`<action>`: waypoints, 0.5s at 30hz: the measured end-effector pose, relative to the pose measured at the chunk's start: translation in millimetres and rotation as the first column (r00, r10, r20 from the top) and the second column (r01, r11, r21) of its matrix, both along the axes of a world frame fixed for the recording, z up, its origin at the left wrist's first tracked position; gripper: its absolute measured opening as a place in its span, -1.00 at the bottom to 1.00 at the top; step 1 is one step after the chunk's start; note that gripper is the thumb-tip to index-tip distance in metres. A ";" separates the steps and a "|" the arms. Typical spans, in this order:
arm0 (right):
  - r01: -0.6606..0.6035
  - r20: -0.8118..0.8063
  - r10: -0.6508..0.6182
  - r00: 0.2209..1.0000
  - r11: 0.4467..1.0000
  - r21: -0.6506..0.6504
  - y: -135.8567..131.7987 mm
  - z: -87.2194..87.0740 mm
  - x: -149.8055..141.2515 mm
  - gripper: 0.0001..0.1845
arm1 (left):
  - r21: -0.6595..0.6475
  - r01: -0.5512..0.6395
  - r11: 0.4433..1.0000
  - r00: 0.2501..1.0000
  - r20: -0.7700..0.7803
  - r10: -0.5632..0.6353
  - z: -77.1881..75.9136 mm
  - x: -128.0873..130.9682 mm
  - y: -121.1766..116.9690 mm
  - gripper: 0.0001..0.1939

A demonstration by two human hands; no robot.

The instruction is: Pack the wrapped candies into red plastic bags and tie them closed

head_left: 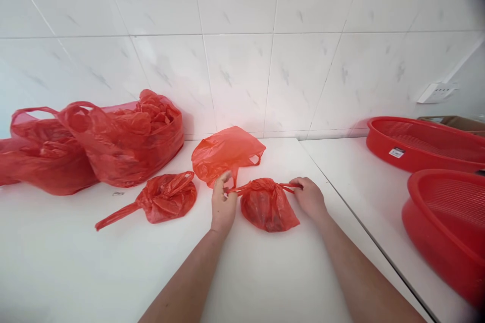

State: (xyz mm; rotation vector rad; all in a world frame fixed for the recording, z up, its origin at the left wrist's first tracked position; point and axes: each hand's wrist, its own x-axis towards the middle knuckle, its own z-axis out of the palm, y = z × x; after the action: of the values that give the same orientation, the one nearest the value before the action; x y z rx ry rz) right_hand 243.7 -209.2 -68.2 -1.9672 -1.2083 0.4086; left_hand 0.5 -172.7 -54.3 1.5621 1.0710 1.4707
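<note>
A small filled red plastic bag (268, 208) rests on the white table, its top gathered between my hands. My left hand (223, 203) pinches one twisted handle of it on the left. On the other side, my right hand (309, 197) grips the opposite handle, and both handles are stretched out sideways. What the bag contains shows only as dark shapes through the plastic. Just behind my left hand lies a flat, loose red plastic bag (227, 149). Left of that hand is another red bag, gathered and knotted (170, 199), with one long twisted end.
Two large red bags (129, 136) stuffed with crumpled plastic stand at the back left. Red plastic sieves (394, 154) sit on the right, one nearer me. A seam (341, 199) crosses the white table (113, 272). A tiled wall with a socket (437, 93) rises behind.
</note>
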 end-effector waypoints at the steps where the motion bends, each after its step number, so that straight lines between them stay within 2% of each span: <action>1: -0.077 0.007 0.076 0.997 0.997 0.029 -0.2 -0.9 -4.6 -0.69 | 0.073 0.025 0.997 0.997 -0.081 -0.019 0.9 0.6 -2.5 -0.47; 4: -0.345 0.015 0.345 0.938 0.933 0.106 -1.6 -0.3 -24.5 -0.69 | 0.226 0.197 0.954 0.936 -0.333 -0.115 3.1 6.7 -12.0 -0.21; 6: -0.495 0.002 0.498 0.867 0.861 0.119 -3.9 2.1 -38.5 -0.71 | 0.215 0.276 0.937 0.873 -0.463 -0.151 3.2 10.5 -16.1 -0.10; 8: -0.573 -0.021 0.578 0.816 0.812 0.114 -6.5 4.8 -48.3 -0.72 | 0.158 0.297 0.942 0.819 -0.549 -0.167 2.9 9.4 -16.8 -0.19; 10: -0.564 -0.073 0.573 0.816 0.818 0.118 -8.2 6.5 -52.3 -0.72 | 0.107 0.291 0.951 0.785 -0.595 -0.173 3.3 -0.2 -15.0 -0.40; 12: -0.507 -0.145 0.518 0.843 0.855 0.109 -8.2 6.6 -51.9 -0.72 | 0.087 0.290 0.953 0.749 -0.641 -0.169 5.7 -19.3 -11.9 -0.52; 15: -0.432 -0.192 0.439 0.877 0.898 0.083 -5.8 4.2 -50.7 -0.75 | 0.154 0.251 0.956 0.656 -0.753 -0.051 12.1 -62.6 -4.8 -0.61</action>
State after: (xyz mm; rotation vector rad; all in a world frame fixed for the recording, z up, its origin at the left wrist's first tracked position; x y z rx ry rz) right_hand 193.0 -215.0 -63.9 -1.5618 -1.5071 0.7931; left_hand -62.1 -177.4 -42.2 2.4926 1.1660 0.8406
